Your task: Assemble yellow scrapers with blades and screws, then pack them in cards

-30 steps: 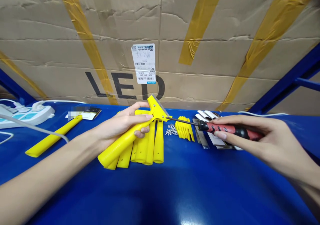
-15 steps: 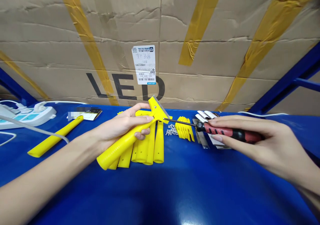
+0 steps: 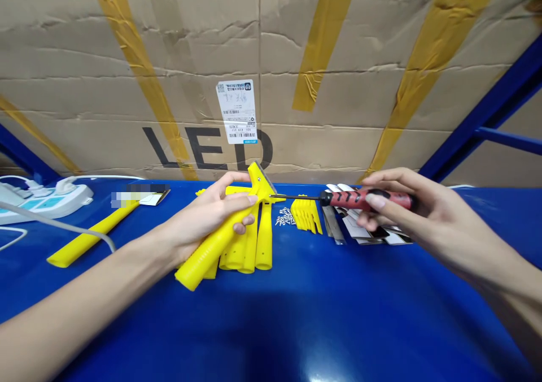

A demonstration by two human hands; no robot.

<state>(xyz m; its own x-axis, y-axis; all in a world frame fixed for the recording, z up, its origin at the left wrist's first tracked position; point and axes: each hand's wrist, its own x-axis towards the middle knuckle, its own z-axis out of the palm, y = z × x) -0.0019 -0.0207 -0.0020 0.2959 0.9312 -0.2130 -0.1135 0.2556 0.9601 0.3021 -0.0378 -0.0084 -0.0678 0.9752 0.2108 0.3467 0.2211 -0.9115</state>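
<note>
My left hand (image 3: 220,207) is wrapped round the yellow handle of a scraper (image 3: 207,257), whose head with a thin metal blade points up and away. In my right hand (image 3: 423,218) is a red and black screwdriver (image 3: 353,199), held level with fingers and thumb around its grip. Its shaft reaches left, and the tip meets the side of the scraper head. Behind and below the scraper lie several yellow handles (image 3: 265,241). To their right are a small heap of screws (image 3: 286,217) and a row of small yellow plastic pieces (image 3: 305,213).
Blades (image 3: 334,226) and white cards (image 3: 359,229) lie under my right hand. On the left are another yellow scraper (image 3: 93,235), a card (image 3: 154,197) and a white power strip (image 3: 63,201) with cables. A large cardboard box (image 3: 203,48) stands behind the blue table (image 3: 271,325).
The view has shifted slightly. My right hand has changed its hold on the screwdriver: fingers that lay along it are now raised and curled round the grip. The tip stays at the scraper head.
</note>
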